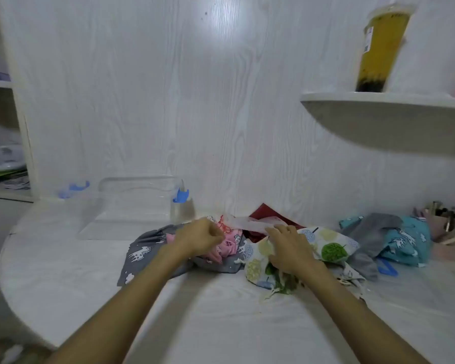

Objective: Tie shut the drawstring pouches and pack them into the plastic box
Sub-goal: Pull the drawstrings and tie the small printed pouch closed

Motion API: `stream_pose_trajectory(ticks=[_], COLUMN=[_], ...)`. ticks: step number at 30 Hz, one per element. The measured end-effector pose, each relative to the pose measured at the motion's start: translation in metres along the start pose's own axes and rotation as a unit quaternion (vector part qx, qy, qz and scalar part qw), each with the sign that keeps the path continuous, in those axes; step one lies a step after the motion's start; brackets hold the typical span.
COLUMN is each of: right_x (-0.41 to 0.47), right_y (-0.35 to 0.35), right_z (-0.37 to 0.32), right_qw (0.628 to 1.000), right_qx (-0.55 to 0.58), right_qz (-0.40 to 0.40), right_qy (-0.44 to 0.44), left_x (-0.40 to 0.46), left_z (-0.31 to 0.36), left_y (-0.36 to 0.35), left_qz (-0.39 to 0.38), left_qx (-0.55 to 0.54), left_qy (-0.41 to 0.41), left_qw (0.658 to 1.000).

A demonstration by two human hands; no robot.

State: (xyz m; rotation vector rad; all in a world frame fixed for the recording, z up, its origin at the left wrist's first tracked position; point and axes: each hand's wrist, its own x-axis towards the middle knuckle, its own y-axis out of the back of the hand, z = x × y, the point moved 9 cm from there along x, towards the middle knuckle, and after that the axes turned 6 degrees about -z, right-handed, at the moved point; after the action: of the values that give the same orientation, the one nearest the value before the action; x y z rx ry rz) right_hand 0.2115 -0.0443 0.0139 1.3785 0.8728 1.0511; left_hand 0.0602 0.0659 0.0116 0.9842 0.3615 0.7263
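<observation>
A heap of cloth drawstring pouches lies on the white table. A grey pouch with white animals is at the left, with a pink pouch on top of it. My left hand is closed on the pink pouch's edge. My right hand rests flat, fingers spread, on a white pouch printed with green and yellow trees. A clear plastic strip stretches between the two hands. The clear plastic box with blue clips stands empty behind the heap at the left.
A teal pouch and a grey pouch lie at the right. Red paper leans on the wall. A yellow drink cup stands on a wall shelf. Brushes sit at the far right.
</observation>
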Motion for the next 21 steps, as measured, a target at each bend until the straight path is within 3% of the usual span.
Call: stream_pose_trajectory(ticks=[3, 7, 9, 12, 13, 16, 18, 21], right_x=[0.004, 0.009, 0.012, 0.004, 0.005, 0.019, 0.026, 0.030], right_y=[0.000, -0.002, -0.006, -0.025, -0.025, 0.001, 0.019, 0.032], right_z=[0.012, 0.027, 0.024, 0.013, 0.013, 0.013, 0.011, 0.001], right_qw=[0.995, 0.942, 0.939, 0.952, 0.960, 0.983, 0.977, 0.952], right_qx=[0.092, 0.329, 0.344, 0.235, 0.199, 0.168, 0.140, 0.143], right_qz=[0.027, 0.050, -0.008, -0.191, -0.189, 0.010, 0.147, 0.247], right_qy=[-0.024, -0.044, -0.013, 0.049, 0.064, 0.074, 0.068, 0.108], left_x=[0.012, 0.028, 0.038, 0.053, 0.057, 0.065, 0.064, 0.055], left_z=[0.021, 0.037, 0.031, 0.015, 0.011, 0.010, 0.008, 0.001], left_y=[-0.033, -0.073, -0.083, -0.068, -0.061, -0.033, -0.007, 0.037], left_qz=[-0.072, -0.093, -0.060, 0.030, 0.055, 0.111, 0.160, 0.252], left_qx=[-0.071, -0.102, -0.116, -0.094, -0.094, -0.086, -0.080, -0.073], left_qy=[-0.038, -0.065, -0.066, -0.039, -0.035, -0.031, -0.034, -0.025], left_qw=[0.994, 0.988, 0.989, 0.994, 0.993, 0.990, 0.983, 0.965])
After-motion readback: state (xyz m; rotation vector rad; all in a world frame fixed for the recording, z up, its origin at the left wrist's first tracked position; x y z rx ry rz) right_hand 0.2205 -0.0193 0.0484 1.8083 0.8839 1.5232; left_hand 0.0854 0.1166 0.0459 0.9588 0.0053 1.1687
